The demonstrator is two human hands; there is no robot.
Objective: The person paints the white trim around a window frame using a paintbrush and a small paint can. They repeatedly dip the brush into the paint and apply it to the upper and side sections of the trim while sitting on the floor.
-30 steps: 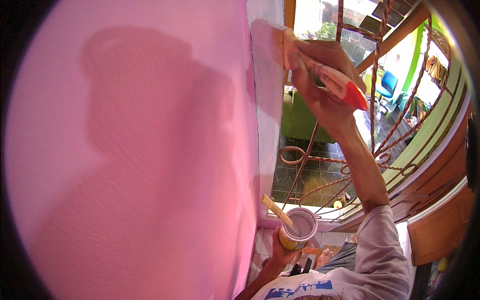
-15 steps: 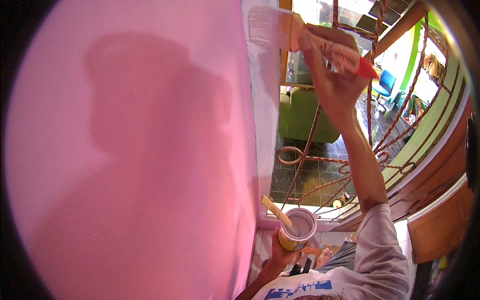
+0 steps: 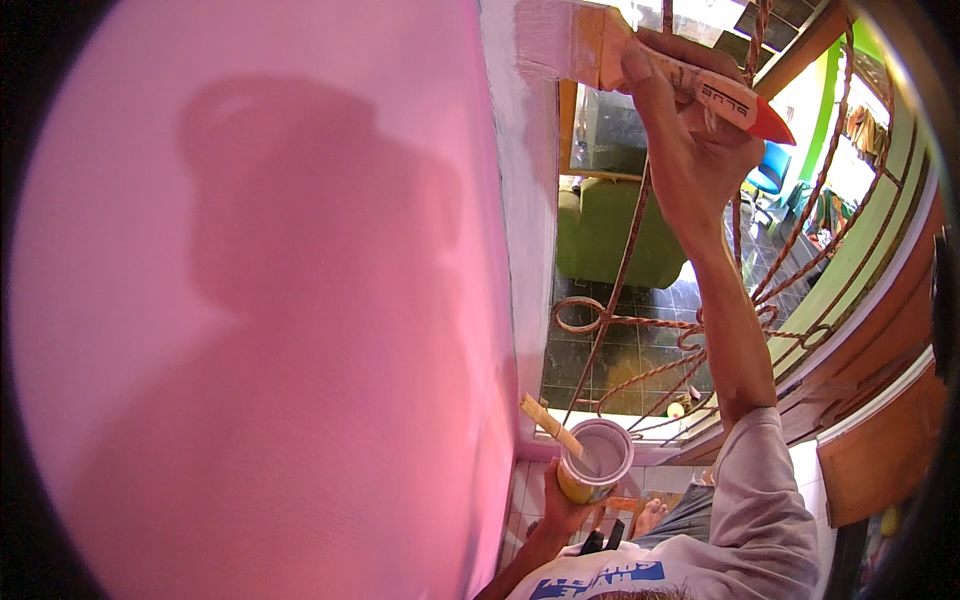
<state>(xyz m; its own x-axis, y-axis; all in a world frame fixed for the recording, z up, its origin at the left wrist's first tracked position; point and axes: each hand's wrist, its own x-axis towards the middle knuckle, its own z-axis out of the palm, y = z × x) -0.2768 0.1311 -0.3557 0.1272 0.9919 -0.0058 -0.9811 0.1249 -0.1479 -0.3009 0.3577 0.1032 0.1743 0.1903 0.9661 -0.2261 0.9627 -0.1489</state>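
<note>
Raised at the upper right, my right hand (image 3: 700, 150) is closed round a paintbrush (image 3: 735, 100) with a pale handle and red tip. The brush lies sideways, its bristles against the whitish window reveal (image 3: 527, 190) beside the pink wall. Low in the view, my left hand (image 3: 563, 505) grips a yellow paint can (image 3: 588, 488) from the side. The can is upright, with pale paint inside. A wooden stick (image 3: 548, 422) leans out over its rim; its lower end is in the can.
A pink wall (image 3: 330, 420) with my shadow on it fills the left. Twisted rusty window bars (image 3: 640, 321) stand behind my right arm. Through them show a green armchair (image 3: 620, 235), a blue chair (image 3: 772, 168) and a dark tiled floor. A brown wooden panel (image 3: 880, 450) is at the lower right.
My right hand and the paintbrush have shifted to the right and slightly up, the bristles staying by the reveal. My left hand and the can have hardly moved.
</note>
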